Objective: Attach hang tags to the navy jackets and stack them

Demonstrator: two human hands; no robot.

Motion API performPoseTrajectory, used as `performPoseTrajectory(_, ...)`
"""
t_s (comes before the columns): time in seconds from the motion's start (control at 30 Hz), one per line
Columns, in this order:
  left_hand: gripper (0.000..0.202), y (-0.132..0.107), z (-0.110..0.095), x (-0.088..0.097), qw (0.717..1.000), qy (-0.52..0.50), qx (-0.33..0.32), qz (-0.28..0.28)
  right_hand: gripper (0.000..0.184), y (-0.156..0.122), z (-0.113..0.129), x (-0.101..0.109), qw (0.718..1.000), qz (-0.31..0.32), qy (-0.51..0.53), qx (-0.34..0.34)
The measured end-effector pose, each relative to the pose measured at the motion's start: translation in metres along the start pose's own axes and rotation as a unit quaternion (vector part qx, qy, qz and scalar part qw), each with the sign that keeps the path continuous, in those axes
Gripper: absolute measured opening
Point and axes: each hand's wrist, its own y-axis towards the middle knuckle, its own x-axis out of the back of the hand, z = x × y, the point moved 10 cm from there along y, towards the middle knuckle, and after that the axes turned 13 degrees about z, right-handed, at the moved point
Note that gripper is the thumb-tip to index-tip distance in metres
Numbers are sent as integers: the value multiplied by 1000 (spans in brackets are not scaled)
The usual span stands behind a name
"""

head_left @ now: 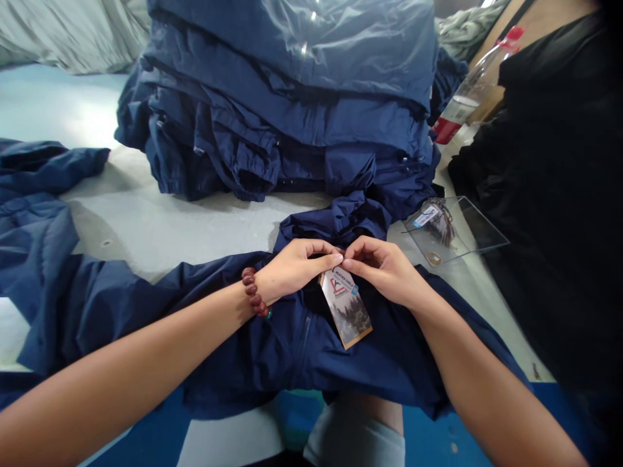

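item under inspection: a paper hang tag [346, 310] printed with a forest scene, lying on the front of a navy zip jacket [296, 350] spread across the surface [146, 227]. the tag's upper end sits directly under the person's fingers, and its lower end rests on the cloth just beside the zip line.

hands: the left hand [294, 267], with a red-brown bead bracelet [252, 292] at the wrist, and the right hand [384, 271] come in from either side. both are closed to a tight pinch, their fingertips [337, 259] meeting at the tag's top. the fingers hide the exact hold, so tag edge, cord or fastener cannot be told apart.

handling note: fine work like this goes best with the pinch close to the tag's top, the tag kept flat and the print uncreased.

surroundings: a tall stack of folded navy jackets [287, 130] stands beyond the hands. to the right lie a clear plastic tray [481, 233] holding a bundle of tags and cords [437, 224], a plastic bottle [474, 87] with a red cap, and heaped black cloth [549, 194].
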Motion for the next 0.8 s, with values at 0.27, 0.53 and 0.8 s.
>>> performPoseTrajectory(0.27, 30, -1, 1, -6, 998, -36, 19, 42, 20, 0, -1, 4, 1000, -4, 7, 18)
performPoseTrajectory(0.53, 32, -3, 1, -3, 998, -58, 23, 25, 25, -3, -5, 10, 1000, -26, 16, 1)
performPoseTrajectory(0.8, 35, -2, 3, -3, 998, -55, 20, 13, 30, -4, -5, 10, 999, -19, -8, -32)
